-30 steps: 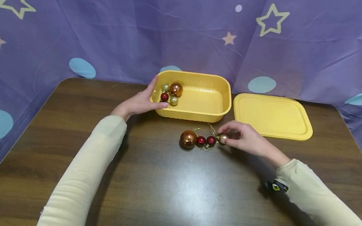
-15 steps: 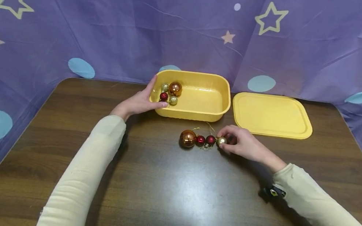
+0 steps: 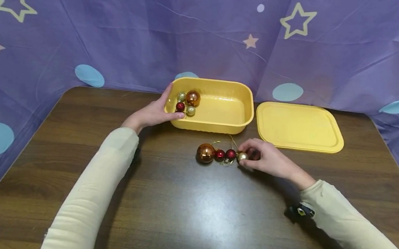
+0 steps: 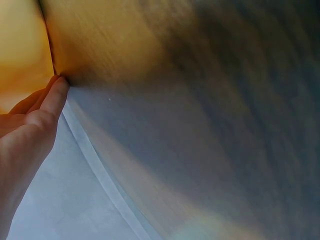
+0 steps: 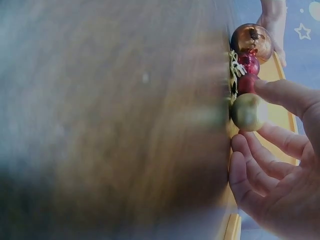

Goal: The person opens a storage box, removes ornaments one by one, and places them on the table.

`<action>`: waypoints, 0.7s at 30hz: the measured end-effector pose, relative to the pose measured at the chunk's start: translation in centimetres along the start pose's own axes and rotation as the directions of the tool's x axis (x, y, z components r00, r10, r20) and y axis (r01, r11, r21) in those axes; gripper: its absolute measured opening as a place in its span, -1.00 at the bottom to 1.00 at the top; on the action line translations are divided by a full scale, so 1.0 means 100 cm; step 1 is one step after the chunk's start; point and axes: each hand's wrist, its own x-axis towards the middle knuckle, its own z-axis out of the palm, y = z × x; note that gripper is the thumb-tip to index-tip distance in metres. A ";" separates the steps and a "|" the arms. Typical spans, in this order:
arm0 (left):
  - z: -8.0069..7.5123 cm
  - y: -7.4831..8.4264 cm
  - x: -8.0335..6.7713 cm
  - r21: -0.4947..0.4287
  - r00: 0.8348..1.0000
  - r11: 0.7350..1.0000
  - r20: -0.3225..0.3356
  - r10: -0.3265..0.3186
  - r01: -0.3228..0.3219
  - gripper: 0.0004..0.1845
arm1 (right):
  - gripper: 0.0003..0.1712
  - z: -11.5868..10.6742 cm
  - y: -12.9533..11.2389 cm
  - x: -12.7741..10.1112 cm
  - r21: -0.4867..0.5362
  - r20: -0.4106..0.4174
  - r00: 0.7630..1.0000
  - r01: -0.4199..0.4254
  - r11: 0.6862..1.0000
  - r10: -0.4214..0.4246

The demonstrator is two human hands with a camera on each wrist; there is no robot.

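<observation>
Right hand (image 3: 266,160): fingers curled round a small gold bauble (image 3: 242,156), pinching it at the right end of a row of ornaments on the surface (image 3: 190,213). In the right wrist view, thumb and forefinger either side of the gold bauble, remaining fingers loosely curled below it.

Left hand (image 3: 155,113): fingers fairly straight, resting flat against the left end wall of the yellow tub (image 3: 237,124), thumb at the near corner of the rim. No curl round the rim discernible; left wrist view blurred, showing only straight fingertips against the yellow wall.

Row on the surface, just in front of the tub, left to right: large copper bauble (image 3: 205,152), red bauble (image 3: 220,155), second red bauble (image 3: 231,154), then the gold bauble; all touching or nearly so, with thin gold hanging loops (image 3: 233,141) trailing toward the tub.

Inside the tub, left end: cluster of four baubles (image 3: 187,102), one copper, one red, two gold glitter.

Right of the tub, just beside it: yellow lid (image 3: 299,127), lying flat.

Behind and at both sides: purple cloth (image 3: 121,31) with stars and blue dots.
</observation>
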 end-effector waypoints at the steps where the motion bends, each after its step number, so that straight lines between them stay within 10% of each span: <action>1: 0.000 0.000 0.000 -0.001 1.000 1.000 0.000 0.001 -0.001 0.20 | -0.66 -0.001 0.000 0.000 0.004 0.002 1.000 -0.001 1.000 0.001; 21: -0.001 -0.001 0.001 0.018 1.000 1.000 0.001 -0.007 0.007 0.21 | -0.75 -0.026 -0.024 0.029 0.013 -0.144 0.984 0.104 0.994 -0.101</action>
